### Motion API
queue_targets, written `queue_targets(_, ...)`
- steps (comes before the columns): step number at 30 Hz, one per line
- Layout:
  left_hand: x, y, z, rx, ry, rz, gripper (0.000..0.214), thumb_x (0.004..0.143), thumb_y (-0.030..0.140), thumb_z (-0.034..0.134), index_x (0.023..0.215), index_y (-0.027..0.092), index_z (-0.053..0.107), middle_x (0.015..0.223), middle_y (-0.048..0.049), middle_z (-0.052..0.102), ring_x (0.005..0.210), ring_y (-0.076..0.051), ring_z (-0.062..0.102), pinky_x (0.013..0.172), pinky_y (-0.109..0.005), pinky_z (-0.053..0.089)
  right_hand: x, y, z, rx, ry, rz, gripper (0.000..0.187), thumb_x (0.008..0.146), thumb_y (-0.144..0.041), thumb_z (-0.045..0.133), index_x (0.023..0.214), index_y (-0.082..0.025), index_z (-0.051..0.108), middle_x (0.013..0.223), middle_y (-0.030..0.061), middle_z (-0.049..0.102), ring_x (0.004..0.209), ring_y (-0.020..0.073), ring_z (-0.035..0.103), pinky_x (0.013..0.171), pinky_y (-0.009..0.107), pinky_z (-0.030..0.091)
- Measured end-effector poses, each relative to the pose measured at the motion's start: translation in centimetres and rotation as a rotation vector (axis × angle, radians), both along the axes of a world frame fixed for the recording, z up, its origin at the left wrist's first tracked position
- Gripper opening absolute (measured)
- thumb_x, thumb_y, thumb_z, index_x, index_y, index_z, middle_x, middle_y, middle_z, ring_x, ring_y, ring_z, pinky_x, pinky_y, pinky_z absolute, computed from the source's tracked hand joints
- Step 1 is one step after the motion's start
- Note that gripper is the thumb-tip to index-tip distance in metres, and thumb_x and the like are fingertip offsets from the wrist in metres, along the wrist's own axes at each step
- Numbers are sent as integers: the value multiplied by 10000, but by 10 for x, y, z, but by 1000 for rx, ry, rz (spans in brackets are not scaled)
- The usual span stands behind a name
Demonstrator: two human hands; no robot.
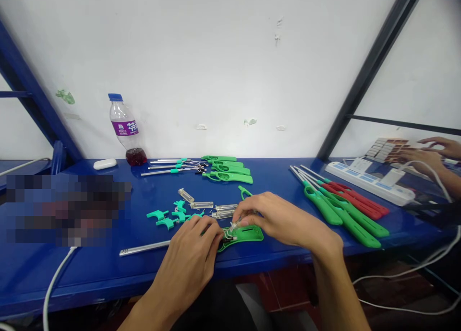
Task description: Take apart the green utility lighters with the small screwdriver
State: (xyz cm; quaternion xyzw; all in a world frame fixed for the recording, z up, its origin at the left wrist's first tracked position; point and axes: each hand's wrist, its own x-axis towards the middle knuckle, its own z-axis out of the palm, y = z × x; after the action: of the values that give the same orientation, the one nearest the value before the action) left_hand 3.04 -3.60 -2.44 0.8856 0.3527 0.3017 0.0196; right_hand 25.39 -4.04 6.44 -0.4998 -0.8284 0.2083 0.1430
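Observation:
My left hand is closed on the green half shell of a long-nosed lighter, which lies open side up at the table's front. From under this hand the lighter's metal tube sticks out to the left. My right hand pinches a small clear fuel tank over the shell, near thin wires; fingers partly cover it. Several more clear tanks lie just behind my hands. Teal trigger pieces are scattered to the left. Behind my right fingers lies another green piece, partly hidden.
Green shells and metal tubes with wires lie along the wall. Assembled green lighters and red ones lie right, beside a power strip. A bottle stands back left. Another person's hands show far right.

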Motion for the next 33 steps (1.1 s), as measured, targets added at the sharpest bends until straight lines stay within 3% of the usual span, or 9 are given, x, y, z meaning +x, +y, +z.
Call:
queue_targets(4,0,-3,2,16,-10,31,223,1066,124,407,966,211,588,950,-41,656,870,-245,596,794,-417,497,17,-4,3,71,14,-16,222,1048,-269,561,1006,-263,779,1026,13,806,996,228,712,888,323,473)
queue_targets(9,-1,-3,-2,20,-31,62,249,1072,140,399,955,206,608,964,-45,675,874,-248,609,789,-430,522,68,-12,10,185,-20,-312,244,1039,-330,547,1056,-232,771,1100,57,801,1006,255,721,858,334,509)
queue_targets(11,-1,-2,-5,55,-20,45,260,1075,138,401,1013,204,644,1005,-50,693,912,-257,624,817,-445,537,77,-12,11,198,-12,-346,258,1040,-354,539,1092,-239,764,1114,56,799,1014,256,718,864,339,514)
queue_targets(18,0,0,-8,108,-62,55,323,1089,203,426,1347,217,620,1128,-74,731,1032,-281,662,906,-487,572,37,-3,7,97,65,-113,290,1063,-329,517,1099,-234,789,1111,56,801,988,233,718,859,327,513)
queue_targets(23,-13,-3,1,64,-59,82,305,1053,354,524,1310,261,659,1203,-87,730,1148,-326,660,990,-554,557,25,4,1,19,29,-109,234,1027,-304,591,1069,-239,811,1084,53,814,1012,250,724,859,321,512)
queue_targets(26,-30,-3,3,100,33,110,466,990,487,619,1386,243,627,1303,-128,699,1223,-409,634,985,-642,548,26,9,-3,-33,1,-121,214,1008,-317,622,1044,-235,816,1051,53,820,989,249,730,824,311,517)
queue_targets(33,-43,6,12,-112,96,70,223,908,333,705,1127,290,700,1141,-66,709,1029,-324,704,875,-502,599,28,21,-14,-100,-10,-120,161,970,-316,658,980,-246,803,936,25,810,860,212,728,736,289,510)
